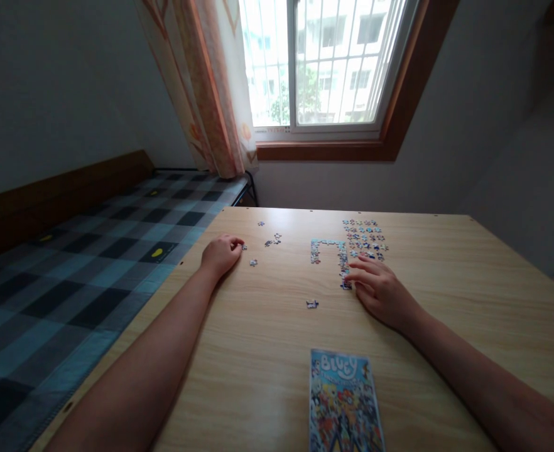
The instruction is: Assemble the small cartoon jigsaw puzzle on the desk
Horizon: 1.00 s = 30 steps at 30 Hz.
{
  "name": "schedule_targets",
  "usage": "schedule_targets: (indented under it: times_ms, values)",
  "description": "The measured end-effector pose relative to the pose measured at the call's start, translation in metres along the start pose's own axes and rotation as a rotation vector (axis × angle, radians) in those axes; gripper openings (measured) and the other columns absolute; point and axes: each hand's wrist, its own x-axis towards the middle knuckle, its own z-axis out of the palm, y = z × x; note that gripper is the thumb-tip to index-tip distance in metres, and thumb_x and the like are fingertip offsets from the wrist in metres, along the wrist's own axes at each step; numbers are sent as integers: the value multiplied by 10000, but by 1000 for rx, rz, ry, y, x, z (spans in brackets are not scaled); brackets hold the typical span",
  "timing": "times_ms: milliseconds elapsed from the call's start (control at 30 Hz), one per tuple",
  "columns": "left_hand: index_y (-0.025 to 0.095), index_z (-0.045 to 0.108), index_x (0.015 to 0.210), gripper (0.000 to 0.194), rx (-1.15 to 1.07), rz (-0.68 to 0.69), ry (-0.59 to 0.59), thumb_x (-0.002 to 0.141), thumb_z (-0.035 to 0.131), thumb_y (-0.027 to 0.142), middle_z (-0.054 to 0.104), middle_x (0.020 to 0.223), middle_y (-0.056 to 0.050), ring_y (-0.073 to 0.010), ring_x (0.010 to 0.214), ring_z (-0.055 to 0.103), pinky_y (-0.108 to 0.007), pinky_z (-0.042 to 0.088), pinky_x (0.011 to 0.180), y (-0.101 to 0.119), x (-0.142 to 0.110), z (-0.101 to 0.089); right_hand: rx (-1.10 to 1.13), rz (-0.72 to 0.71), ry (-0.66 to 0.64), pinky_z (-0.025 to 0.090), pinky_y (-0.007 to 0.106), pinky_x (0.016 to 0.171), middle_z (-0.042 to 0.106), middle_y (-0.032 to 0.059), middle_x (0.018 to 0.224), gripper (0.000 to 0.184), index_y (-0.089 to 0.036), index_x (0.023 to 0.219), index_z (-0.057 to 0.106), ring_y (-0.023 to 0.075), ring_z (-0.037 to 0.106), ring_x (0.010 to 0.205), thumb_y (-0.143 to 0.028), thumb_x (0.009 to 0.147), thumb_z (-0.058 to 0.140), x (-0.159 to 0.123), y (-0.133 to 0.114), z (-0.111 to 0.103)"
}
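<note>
Left hand, fingers loosely curled, the tips at a small jigsaw piece on the wooden table; whether it is pinched cannot be told. Right hand, fingers partly spread, the tips touching the near end of the longer side of the three-sided jigsaw border, which lies between the hands, beside rows of loose pieces.
</note>
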Motion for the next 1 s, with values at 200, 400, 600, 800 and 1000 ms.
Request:
schedule_targets:
  times_ms: [200,400,600,800,1000]
  values:
    - [173,760,1051,293,1,24,30,857,555,252,740,1106,-89,-220,922,678,-311,502,882,5,1,-6,-1,-9,-2,455,627,1090,710,63,1215,270,-265,1011,728,330,555,1301,-115,878,548,1,0,0]
    - [219,799,963,245,158,90,-214,874,591,315,784,955,-66,-217,841,681,-295,452,714,30,1,-39,-7,-32,12,456,612,1098,713,58,1208,281,-267,1014,724,317,570,1289,-99,869,552,2,-1,0]
    - [226,809,920,193,205,171,-425,834,650,294,794,971,-69,-198,831,681,-272,396,643,53,-6,-57,-19,-44,16,461,605,1090,712,60,1198,269,-260,1006,723,317,570,1286,-105,883,543,2,-1,1]
    - [221,810,969,228,231,162,-474,827,654,307,788,1014,-79,-203,840,682,-269,408,660,69,-12,-57,-39,-32,26,447,598,1096,712,63,1209,273,-258,991,728,315,569,1287,-94,869,547,3,-4,0]
    - [236,824,899,214,228,150,-447,771,653,251,788,951,-84,-231,803,688,-295,435,688,68,-11,-49,-32,-20,24,438,594,1102,714,67,1209,284,-257,986,736,315,560,1297,-82,854,556,4,-5,1]
